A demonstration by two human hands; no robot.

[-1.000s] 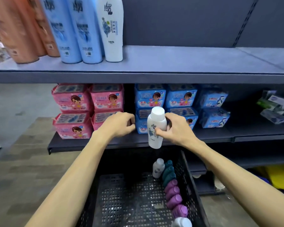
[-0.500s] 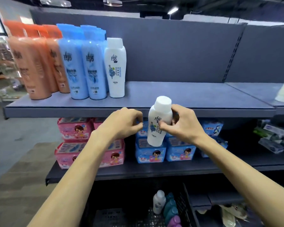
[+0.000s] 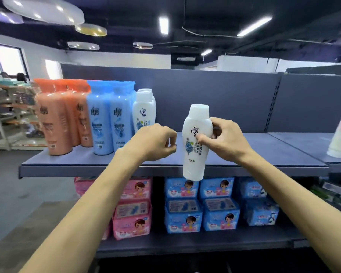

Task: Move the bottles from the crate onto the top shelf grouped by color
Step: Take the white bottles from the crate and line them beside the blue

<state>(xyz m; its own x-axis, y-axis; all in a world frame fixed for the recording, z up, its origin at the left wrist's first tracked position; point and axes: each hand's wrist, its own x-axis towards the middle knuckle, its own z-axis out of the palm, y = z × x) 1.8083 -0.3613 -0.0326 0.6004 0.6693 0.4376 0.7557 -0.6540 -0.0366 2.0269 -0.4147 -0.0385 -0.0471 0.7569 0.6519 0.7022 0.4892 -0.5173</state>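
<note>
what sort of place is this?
Probably a shop aisle, maybe a mock-up: grey metal top shelf carrying orange plastic bottles, blue bottles and white bottles grouped by colour; pink packs and blue packs stacked below.

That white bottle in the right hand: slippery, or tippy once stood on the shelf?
The white bottle looks like smooth, glossy plastic, so probably a bit slippery. It is tall for its base, so a nudge might tip it on the top shelf. It seems stiff: no dent shows where the right hand pinches it.
</note>
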